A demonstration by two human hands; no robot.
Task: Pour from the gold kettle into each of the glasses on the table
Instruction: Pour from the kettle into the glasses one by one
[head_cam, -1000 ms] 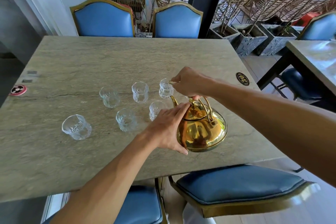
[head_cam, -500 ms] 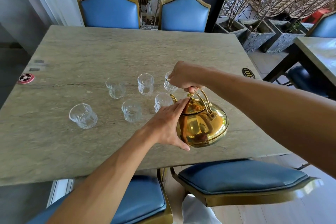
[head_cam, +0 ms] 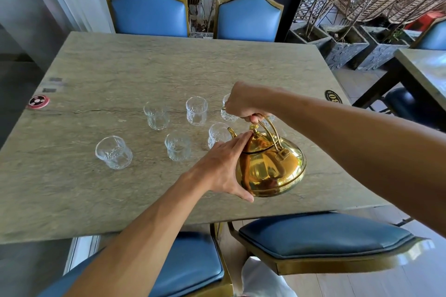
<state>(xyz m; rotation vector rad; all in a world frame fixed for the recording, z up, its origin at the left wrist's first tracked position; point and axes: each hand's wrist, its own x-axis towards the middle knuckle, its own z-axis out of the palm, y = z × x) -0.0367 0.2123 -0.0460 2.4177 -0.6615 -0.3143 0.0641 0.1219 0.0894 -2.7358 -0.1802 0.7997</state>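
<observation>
The gold kettle (head_cam: 270,166) hangs tilted over the table, its spout (head_cam: 231,131) pointing at a clear glass (head_cam: 217,134) just left of it. My right hand (head_cam: 246,103) is closed around the kettle's handle from above. My left hand (head_cam: 224,166) lies flat against the kettle's left side, fingertips on the lid near its knob. Several more clear glasses stand on the stone table (head_cam: 120,190): one at the left (head_cam: 113,152), one in front (head_cam: 178,146), two behind (head_cam: 156,116) (head_cam: 196,111), and one (head_cam: 226,116) partly hidden by my right hand.
Two blue chairs (head_cam: 149,11) (head_cam: 248,17) stand at the table's far side, two more (head_cam: 323,239) at the near edge. A red round disc (head_cam: 38,101) and a black oval tag (head_cam: 333,97) lie on the table. Stone planters (head_cam: 347,48) and another table (head_cam: 424,67) are at the right.
The kettle has risen slightly and tilted more toward the glasses, both hands staying on it. The view has shifted a little.
</observation>
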